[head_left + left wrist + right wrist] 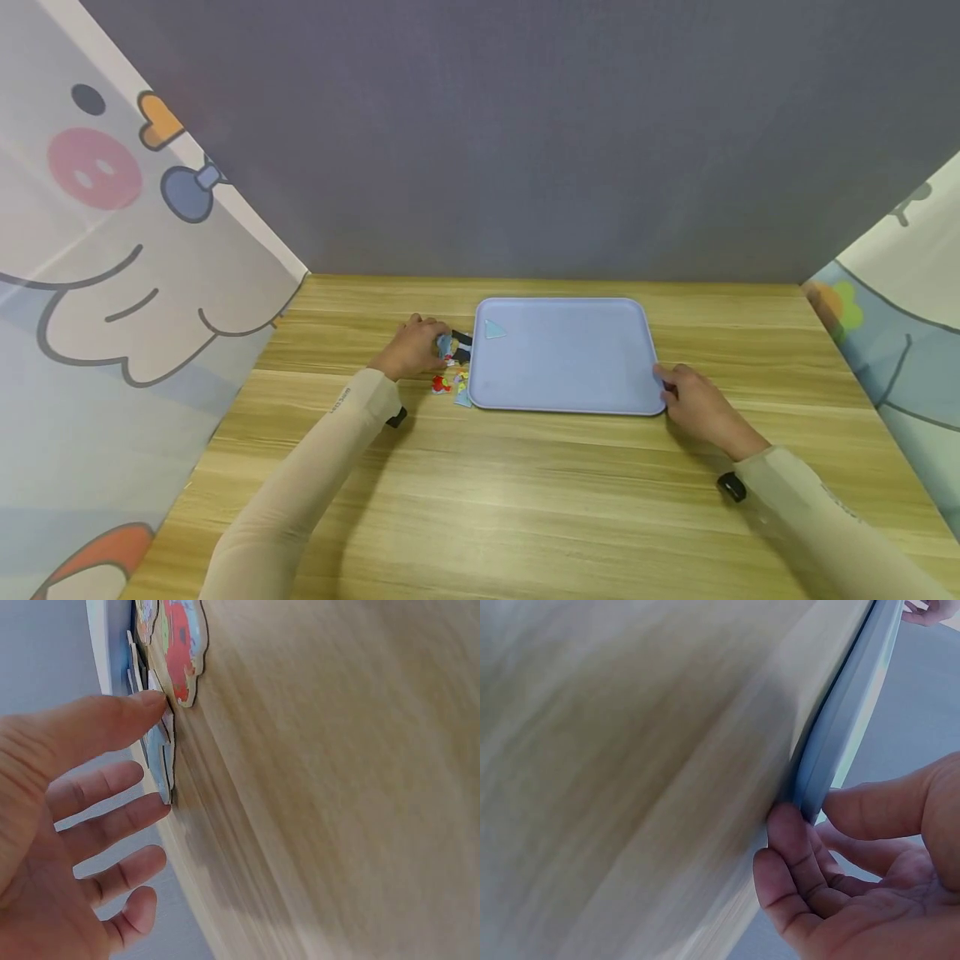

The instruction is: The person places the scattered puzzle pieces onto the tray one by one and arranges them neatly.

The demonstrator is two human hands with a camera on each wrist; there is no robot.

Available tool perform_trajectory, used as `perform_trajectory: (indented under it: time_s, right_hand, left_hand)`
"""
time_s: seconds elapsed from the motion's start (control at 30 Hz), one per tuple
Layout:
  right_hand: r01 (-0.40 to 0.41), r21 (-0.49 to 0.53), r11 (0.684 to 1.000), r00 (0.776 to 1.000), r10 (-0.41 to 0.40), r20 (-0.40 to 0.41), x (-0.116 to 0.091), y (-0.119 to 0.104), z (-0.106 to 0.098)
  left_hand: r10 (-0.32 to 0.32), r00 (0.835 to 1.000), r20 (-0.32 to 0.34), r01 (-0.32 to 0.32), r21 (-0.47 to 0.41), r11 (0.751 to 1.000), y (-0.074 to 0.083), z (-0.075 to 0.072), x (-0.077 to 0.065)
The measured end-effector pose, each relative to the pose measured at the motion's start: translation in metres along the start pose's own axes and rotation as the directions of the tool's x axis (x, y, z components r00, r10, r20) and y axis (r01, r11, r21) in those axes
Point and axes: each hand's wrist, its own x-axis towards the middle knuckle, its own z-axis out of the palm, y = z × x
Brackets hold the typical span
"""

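My left hand is at a small pile of puzzle pieces beside the tray's left edge. Its thumb and fingertips pinch a light blue puzzle piece from opposite sides. A red puzzle piece and a yellow and blue one lie nearer me, and a dark piece sits against the tray. Over at the right, my right hand grips the rim of the pale blue tray near its front corner, thumb above and fingers below. Inside the tray, at the upper left, lies a light blue triangular piece.
The tray stands on a wood-grain table. Behind the table rises a grey wall panel, with cartoon-printed cloth on the left and more printed cloth on the right.
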Motion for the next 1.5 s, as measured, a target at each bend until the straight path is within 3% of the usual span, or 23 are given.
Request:
perform_trajectory:
  time_s: [0.8,1.17,1.33,1.5]
  right_hand:
    - [0.018,0.006,1.000,0.999,-0.018,-0.035,-0.002,0.004,0.003]
    - [0.010,0.011,1.000,0.999,-0.010,-0.039,-0.002,0.001,0.003]
    - [0.017,0.019,1.000,0.999,-0.016,-0.039,-0.002,0.001,0.004]
    - [0.016,0.030,0.999,1.000,-0.015,-0.027,-0.001,0.004,0.004]
  left_hand:
    - [0.044,0.999,-0.018,-0.044,0.014,0.999,0.007,0.004,-0.001]
    - [0.012,1.000,-0.014,-0.011,0.021,1.000,0.005,0.001,-0.004]
    - [-0.001,0.998,-0.057,0.000,-0.018,1.000,0.002,-0.003,-0.005]
    - [0.069,0.989,-0.133,-0.068,0.008,0.998,0.005,-0.006,-0.003]
